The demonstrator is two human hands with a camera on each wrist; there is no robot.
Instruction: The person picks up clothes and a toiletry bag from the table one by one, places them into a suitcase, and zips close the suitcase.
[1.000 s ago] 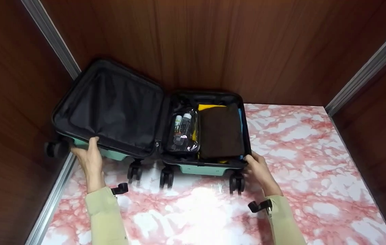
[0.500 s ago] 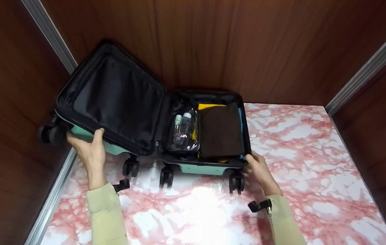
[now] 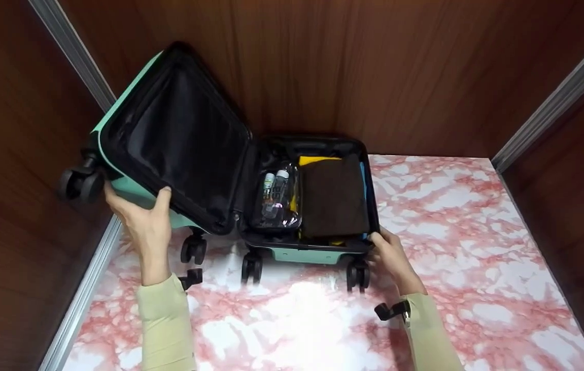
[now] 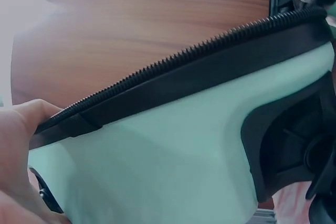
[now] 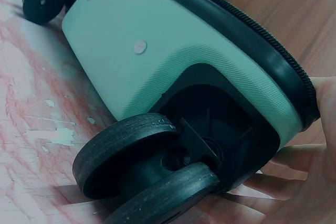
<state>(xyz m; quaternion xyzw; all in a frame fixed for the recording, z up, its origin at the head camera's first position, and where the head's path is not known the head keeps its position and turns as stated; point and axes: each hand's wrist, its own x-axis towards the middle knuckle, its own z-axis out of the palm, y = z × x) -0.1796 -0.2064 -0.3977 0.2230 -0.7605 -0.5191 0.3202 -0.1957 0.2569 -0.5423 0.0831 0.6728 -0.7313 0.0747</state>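
A mint-green suitcase lies unfolded at its hinge in the head view. Its left half [image 3: 189, 134], with a black lining, is tilted up from the floor. My left hand [image 3: 148, 226] grips the near side of that half, thumb over the zippered rim [image 4: 199, 61] and fingers underneath. The right half [image 3: 305, 256] sits level, holding a clear pouch [image 3: 292, 222] with two small bottles and a dark brown folded cloth [image 3: 333, 201]. My right hand [image 3: 392, 255] holds its near right corner, thumb on the rim and fingers beside the caster wheel [image 5: 152, 190].
Brown wood-grain panels [image 3: 323, 67] stand behind and on both sides. Metal trim [image 3: 78, 56] runs along their corners. The floor [image 3: 457, 247] has a red-and-white marbled pattern. Yellow cloth [image 3: 318, 160] and a blue edge show around the brown cloth.
My left hand has lifted the left half and swung it up and rightward, steepening its tilt and exposing its green outer side. The right hand and right half have stayed in place.
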